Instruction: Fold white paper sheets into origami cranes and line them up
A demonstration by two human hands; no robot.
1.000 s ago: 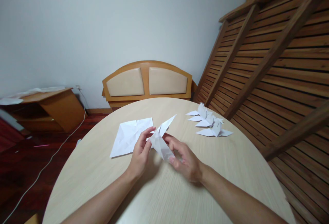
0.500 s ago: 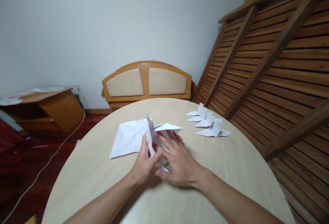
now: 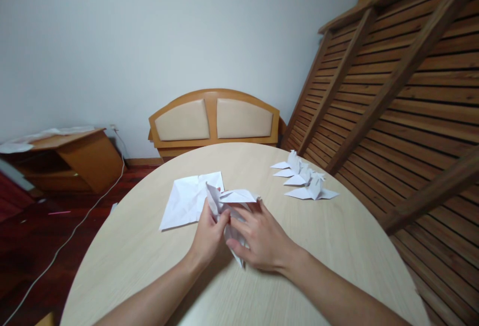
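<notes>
A partly folded sheet of white paper (image 3: 238,196) is between my hands, just above the near middle of the round table (image 3: 299,246). My left hand (image 3: 210,228) pinches its left side, thumb in front and the other fingers behind. On the right, my right hand (image 3: 258,233) is closed round the other side, its fingers reaching under the upper flap and its thumb on the near part. One pointed corner hangs down between the hands. Behind my left hand lies a flat, creased sheet of white paper (image 3: 183,198).
Several folded white paper cranes (image 3: 312,188) stand in a row at the table's right back. Beyond the table is a padded headboard (image 3: 213,116) against the wall. Wooden slats (image 3: 404,111) lean on the right. A low cabinet (image 3: 90,161) stands at left, with a cable on the floor.
The folded paper has come slightly nearer and tilted, its upper flap now lower. My left hand moved a little left, and more of the flat sheet shows.
</notes>
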